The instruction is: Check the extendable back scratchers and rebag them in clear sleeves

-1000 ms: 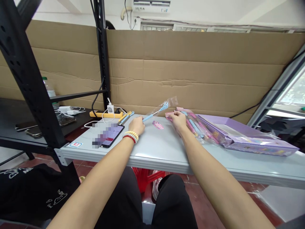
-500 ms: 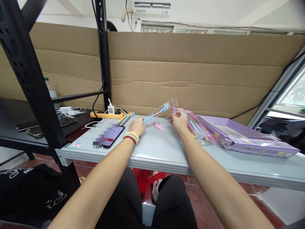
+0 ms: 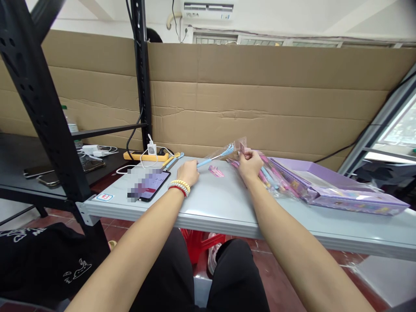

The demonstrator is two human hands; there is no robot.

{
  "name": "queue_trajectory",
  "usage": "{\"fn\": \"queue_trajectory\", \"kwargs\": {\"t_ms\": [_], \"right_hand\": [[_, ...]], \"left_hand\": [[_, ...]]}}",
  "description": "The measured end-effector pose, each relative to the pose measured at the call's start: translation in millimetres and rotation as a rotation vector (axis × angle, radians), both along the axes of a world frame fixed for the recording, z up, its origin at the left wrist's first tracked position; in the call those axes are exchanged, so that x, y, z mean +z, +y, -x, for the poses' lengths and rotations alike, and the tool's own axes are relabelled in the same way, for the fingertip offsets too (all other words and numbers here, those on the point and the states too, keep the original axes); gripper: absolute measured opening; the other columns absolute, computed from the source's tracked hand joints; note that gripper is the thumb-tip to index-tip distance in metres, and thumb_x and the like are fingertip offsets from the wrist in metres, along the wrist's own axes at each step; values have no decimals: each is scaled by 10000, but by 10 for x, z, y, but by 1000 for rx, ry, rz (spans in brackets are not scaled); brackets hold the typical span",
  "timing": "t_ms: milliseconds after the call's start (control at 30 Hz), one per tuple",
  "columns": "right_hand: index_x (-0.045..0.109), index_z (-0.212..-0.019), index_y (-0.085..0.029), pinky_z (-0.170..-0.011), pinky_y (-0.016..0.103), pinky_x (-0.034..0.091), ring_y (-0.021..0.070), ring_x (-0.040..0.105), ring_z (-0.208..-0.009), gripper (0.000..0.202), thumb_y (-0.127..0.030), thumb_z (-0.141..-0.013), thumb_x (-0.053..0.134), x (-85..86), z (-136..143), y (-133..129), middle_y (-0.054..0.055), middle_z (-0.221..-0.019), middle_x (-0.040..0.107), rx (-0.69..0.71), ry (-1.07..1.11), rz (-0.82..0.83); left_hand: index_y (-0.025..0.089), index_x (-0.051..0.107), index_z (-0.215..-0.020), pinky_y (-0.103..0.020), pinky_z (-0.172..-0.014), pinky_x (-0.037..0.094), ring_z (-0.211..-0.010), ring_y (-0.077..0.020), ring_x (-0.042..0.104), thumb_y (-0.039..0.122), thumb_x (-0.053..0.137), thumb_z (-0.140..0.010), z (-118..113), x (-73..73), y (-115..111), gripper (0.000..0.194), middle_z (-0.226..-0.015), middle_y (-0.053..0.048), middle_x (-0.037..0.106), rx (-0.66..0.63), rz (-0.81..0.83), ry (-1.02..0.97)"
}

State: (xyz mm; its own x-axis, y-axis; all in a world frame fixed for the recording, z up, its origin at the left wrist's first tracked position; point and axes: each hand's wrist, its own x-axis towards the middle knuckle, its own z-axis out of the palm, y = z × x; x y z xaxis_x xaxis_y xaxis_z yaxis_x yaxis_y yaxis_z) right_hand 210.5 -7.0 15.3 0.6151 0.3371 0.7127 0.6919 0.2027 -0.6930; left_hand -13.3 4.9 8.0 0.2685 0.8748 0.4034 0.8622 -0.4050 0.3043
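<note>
My left hand (image 3: 189,173) is closed round the blue handle of a back scratcher (image 3: 205,162). Its blue claw head (image 3: 228,150) points right inside a clear plastic sleeve (image 3: 216,151). With a pinch, my right hand (image 3: 251,165) holds a small pink card (image 3: 242,147) at the sleeve's far end; whether the card is inside the sleeve I cannot tell. A second pink card (image 3: 216,171) lies on the grey table between the hands. Close by my right hand is a pile of bagged pink and blue back scratchers (image 3: 276,177).
A purple box (image 3: 351,197) with clear film stands at the right. Left of my hands lie a phone (image 3: 154,186), unbagged yellow and blue back scratchers (image 3: 173,160) and a yellow power strip (image 3: 143,156). A black shelf post (image 3: 141,78) rises by the cardboard wall (image 3: 276,95).
My right hand has shifted slightly right with the pink card, now at the sleeve's end. The back scratcher's claw head has moved slightly right too. My left hand has barely moved.
</note>
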Motion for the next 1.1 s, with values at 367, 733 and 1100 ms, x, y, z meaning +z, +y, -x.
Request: {"fn": "queue_trajectory", "kwargs": {"t_ms": [367, 733, 1100], "right_hand": [[460, -676, -215, -670, 289, 397, 156, 488, -624, 141, -322, -729, 535, 26, 20, -30, -10, -629, 527, 24, -39, -35], [418, -697, -226, -658, 287, 365, 150, 440, -559, 103, -235, -713, 520, 23, 22, -46, -41, -572, 453, -46, -52, 35], [468, -751, -225, -651, 291, 364, 169, 462, -553, 89, -265, -703, 531, 28, -4, -50, -31, -559, 503, -145, 2, 37]], "left_hand": [[221, 624, -1089, -324, -855, 487, -1024, -230, 628, 132, 499, -822, -11, 34, -42, 308, -1115, -98, 670, -36, 15, 22], [227, 630, -1106, -329, -857, 485, -1010, -236, 630, 158, 490, -836, -23, 27, -24, 312, -1098, -96, 677, -85, 8, 33], [230, 638, -1114, -331, -840, 491, -992, -243, 636, 167, 484, -834, -26, 15, -16, 325, -1060, -89, 690, -106, -8, 48]]}}
